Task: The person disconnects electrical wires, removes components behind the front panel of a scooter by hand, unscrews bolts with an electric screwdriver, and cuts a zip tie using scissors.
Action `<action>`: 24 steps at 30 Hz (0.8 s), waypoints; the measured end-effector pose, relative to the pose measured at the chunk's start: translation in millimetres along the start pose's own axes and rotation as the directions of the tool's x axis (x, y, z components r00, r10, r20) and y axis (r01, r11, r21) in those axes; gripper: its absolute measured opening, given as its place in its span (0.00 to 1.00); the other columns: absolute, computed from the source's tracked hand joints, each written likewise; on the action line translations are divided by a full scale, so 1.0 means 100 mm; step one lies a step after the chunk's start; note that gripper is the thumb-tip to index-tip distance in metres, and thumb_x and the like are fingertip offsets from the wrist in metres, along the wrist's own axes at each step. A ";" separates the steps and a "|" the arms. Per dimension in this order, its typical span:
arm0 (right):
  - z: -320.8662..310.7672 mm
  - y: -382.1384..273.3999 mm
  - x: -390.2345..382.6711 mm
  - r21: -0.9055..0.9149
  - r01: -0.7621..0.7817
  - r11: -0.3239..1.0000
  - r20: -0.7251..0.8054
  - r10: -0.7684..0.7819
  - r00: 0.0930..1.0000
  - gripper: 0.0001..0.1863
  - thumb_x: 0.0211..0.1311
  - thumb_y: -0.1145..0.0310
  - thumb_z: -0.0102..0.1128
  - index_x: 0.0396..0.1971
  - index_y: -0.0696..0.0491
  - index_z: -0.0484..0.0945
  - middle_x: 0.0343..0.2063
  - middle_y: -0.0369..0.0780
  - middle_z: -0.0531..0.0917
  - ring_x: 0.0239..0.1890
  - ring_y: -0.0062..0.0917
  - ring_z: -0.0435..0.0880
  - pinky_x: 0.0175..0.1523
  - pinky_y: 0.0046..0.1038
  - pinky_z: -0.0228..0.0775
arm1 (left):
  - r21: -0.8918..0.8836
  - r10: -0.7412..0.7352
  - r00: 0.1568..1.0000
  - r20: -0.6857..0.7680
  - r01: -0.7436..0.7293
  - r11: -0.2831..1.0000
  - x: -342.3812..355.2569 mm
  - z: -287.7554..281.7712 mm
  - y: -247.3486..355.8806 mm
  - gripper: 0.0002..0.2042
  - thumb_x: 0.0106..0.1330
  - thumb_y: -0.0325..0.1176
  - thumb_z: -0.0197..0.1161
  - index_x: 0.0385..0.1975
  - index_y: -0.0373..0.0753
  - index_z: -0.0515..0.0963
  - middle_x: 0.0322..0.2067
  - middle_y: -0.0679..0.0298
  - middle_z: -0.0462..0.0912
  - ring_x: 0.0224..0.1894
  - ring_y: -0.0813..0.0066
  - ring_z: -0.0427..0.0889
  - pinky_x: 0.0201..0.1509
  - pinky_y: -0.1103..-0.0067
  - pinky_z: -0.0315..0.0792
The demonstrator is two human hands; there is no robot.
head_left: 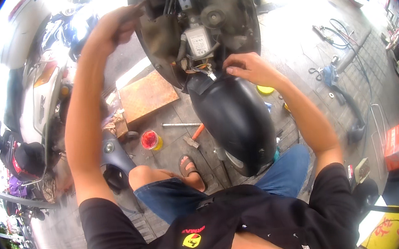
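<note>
In front of me stands a scooter with an exposed black body shell. Inside it are a silver box with a white label, a round black disc-shaped part and a bundle of coloured wires. A smooth black fender curves from below the wires toward me. My left hand is raised at the shell's upper left edge, its fingers curled closed; what they grip is blurred. Beside the wires, my right hand is at the top of the fender, thumb and forefinger apart, with nothing visible between them.
On the floor lie a hammer with an orange handle, a metal rod, a red-and-yellow tub and a flat brown board. Hoses and cables trail at right, near a red-orange box. Parked scooters line the left.
</note>
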State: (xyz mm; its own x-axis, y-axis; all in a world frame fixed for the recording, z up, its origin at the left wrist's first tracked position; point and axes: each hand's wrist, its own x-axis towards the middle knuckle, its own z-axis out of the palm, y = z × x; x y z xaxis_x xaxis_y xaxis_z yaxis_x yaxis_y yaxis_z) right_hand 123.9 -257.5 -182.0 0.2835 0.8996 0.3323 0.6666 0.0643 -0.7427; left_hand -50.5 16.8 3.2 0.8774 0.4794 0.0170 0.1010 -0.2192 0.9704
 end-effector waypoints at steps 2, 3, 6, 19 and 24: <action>0.04 0.03 -0.06 0.016 0.007 1.000 -0.013 -0.007 1.000 0.13 0.64 0.65 0.58 0.43 0.57 0.79 0.32 0.41 0.84 0.34 0.23 0.81 0.42 0.26 0.72 | -0.056 0.040 0.997 -0.069 -0.044 0.997 -0.41 -0.26 -0.18 0.09 0.67 0.38 0.57 0.33 0.39 0.77 0.14 0.76 0.62 0.15 0.86 0.59 0.17 0.85 0.50; 0.02 0.02 -0.11 0.030 -0.027 0.999 -0.032 0.028 0.999 0.13 0.63 0.65 0.59 0.43 0.57 0.79 0.32 0.42 0.84 0.35 0.26 0.82 0.43 0.28 0.72 | -0.080 0.026 0.991 -0.128 -0.036 0.996 -0.65 -0.32 -0.30 0.09 0.67 0.38 0.58 0.33 0.39 0.77 0.14 0.76 0.63 0.15 0.86 0.60 0.17 0.85 0.51; -0.08 0.19 -0.33 0.010 -0.107 0.994 -0.095 0.108 0.990 0.13 0.62 0.65 0.58 0.43 0.57 0.79 0.32 0.42 0.84 0.35 0.26 0.82 0.44 0.27 0.72 | 0.216 0.098 0.887 -0.452 0.002 0.976 -1.40 -0.57 -1.05 0.13 0.68 0.40 0.56 0.39 0.37 0.78 0.19 0.73 0.71 0.17 0.86 0.66 0.19 0.86 0.56; 0.05 0.31 -0.54 0.061 -0.339 0.939 -0.236 0.344 0.909 0.12 0.62 0.68 0.59 0.41 0.60 0.79 0.32 0.43 0.85 0.34 0.23 0.83 0.39 0.25 0.73 | 0.193 -0.573 0.555 -0.603 0.799 0.570 -3.92 -0.50 -5.29 0.12 0.66 0.35 0.57 0.37 0.30 0.74 0.25 0.60 0.78 0.28 0.69 0.77 0.33 0.71 0.72; 0.06 -0.04 -0.20 -0.088 -0.037 0.995 -0.333 0.006 0.943 0.09 0.62 0.70 0.58 0.39 0.58 0.80 0.33 0.41 0.82 0.31 0.28 0.82 0.39 0.26 0.73 | 0.579 -0.231 0.800 -0.553 0.569 0.584 -2.82 -0.81 -4.44 0.13 0.66 0.36 0.58 0.39 0.30 0.75 0.28 0.58 0.80 0.30 0.68 0.78 0.36 0.70 0.73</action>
State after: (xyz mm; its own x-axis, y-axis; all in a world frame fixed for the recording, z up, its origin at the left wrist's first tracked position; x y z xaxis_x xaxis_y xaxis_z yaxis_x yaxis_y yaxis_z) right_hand 111.3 -273.1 -188.9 0.5005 0.7048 0.5027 0.7135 -0.0069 -0.7007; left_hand -381.0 47.6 -412.6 0.4197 0.9043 -0.0779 0.8296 -0.3473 0.4373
